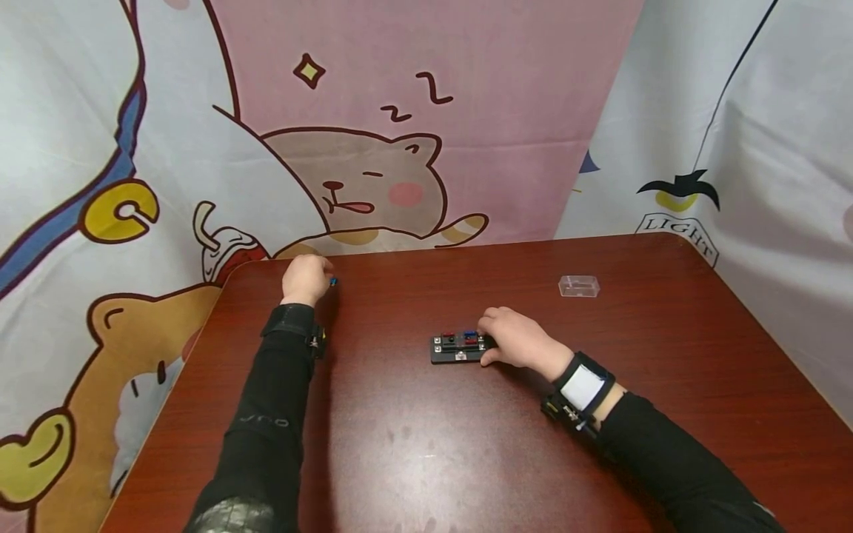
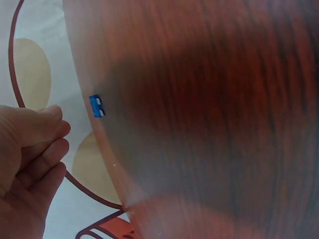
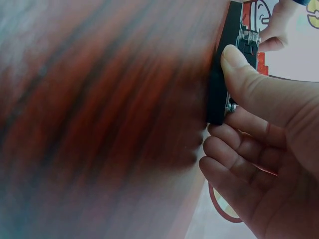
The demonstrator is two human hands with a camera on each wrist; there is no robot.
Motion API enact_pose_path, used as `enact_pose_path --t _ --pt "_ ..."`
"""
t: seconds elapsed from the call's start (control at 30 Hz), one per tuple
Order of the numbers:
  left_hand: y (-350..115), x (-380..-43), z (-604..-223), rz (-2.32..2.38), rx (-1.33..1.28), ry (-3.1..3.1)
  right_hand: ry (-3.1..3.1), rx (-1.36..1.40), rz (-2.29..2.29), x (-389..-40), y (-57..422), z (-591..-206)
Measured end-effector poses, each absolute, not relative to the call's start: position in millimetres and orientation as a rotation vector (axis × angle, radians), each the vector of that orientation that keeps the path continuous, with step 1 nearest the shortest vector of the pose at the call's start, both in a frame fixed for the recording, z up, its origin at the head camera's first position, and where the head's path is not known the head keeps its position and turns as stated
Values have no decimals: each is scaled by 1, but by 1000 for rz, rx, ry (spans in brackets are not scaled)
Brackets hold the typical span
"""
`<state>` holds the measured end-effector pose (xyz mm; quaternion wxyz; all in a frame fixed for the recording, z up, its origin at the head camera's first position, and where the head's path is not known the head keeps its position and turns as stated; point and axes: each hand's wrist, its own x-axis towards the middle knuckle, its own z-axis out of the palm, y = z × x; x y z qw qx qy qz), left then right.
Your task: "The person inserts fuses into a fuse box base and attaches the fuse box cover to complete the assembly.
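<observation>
Right hand [image 1: 521,342] pinching flat black fuse block [image 1: 458,348], left hand [image 1: 306,278] loosely curled, empty, beside small blue fuse [image 2: 96,106], glossy wood table [image 1: 426,444].

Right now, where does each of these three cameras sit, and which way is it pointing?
Head: worn on the head, looking forward and down at the table; both arms, left hand, right hand show.
Left wrist: looks past curled fingers at a blue piece near the table edge.
Right wrist: looks along the thumb at the black block.
Shared: head and right wrist views both show the block; head and left wrist, the blue piece.
</observation>
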<state>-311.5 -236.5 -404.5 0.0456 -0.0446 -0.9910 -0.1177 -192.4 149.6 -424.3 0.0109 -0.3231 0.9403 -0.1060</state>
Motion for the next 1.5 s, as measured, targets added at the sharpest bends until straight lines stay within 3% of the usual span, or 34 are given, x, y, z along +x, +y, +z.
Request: enact_pose_path --t 1.5 --pt "-223 -310 -424 -172 5 -3083 2929 -1000 -333 -192 150 -424"
